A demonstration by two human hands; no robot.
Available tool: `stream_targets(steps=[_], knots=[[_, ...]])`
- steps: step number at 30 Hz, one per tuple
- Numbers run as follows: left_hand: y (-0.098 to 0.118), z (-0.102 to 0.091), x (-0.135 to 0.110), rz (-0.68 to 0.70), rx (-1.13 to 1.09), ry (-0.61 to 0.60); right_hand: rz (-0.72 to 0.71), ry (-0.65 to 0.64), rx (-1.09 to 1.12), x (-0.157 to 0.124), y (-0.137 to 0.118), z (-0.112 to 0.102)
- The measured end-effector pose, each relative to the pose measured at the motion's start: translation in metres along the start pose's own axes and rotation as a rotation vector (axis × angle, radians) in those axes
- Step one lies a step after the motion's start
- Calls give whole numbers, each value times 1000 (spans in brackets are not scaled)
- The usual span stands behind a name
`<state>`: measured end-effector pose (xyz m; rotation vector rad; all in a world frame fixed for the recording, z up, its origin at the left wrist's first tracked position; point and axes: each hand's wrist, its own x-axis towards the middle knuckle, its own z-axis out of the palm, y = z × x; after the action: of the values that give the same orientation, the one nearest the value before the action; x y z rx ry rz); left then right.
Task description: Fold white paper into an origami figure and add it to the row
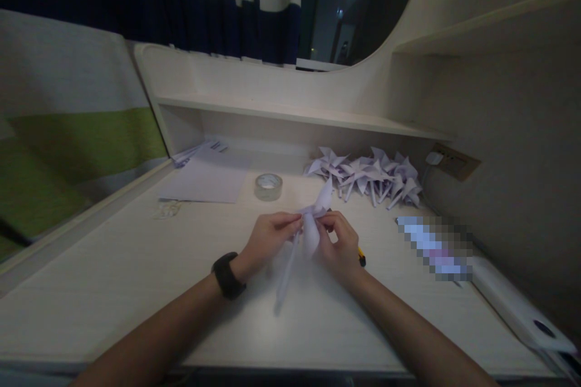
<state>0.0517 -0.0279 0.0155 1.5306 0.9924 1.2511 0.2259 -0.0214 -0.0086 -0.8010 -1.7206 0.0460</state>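
Observation:
Between my hands, above the middle of the desk, is a white paper pinwheel [311,234] with a rolled paper stick [287,275] slanting down toward me. My left hand [271,237], with a dark band on its wrist, pinches the pinwheel near its centre, where the stick meets the blades. From the other side, my right hand [338,243] has thumb and fingers closed on the blades. Part of a yellow and black tool [361,256] shows from behind my right hand; its kind is hidden. A roll of clear tape [268,187] lies just beyond my left hand.
Several finished paper pinwheels [370,174] are heaped at the back right. White paper sheets [209,175] lie at the back left, with a small pale tangle [169,210] before them. A blurred-out device [431,248] and a long white object [512,302] lie along the right wall.

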Motion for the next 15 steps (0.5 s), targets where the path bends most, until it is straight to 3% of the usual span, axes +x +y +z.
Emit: stream_targets(steps=[6, 15], knots=[[2, -2, -1, 7, 12, -12, 35, -20, 68, 1, -3, 0], [5, -3, -2, 46, 7, -27, 228, 19, 166, 2, -6, 3]])
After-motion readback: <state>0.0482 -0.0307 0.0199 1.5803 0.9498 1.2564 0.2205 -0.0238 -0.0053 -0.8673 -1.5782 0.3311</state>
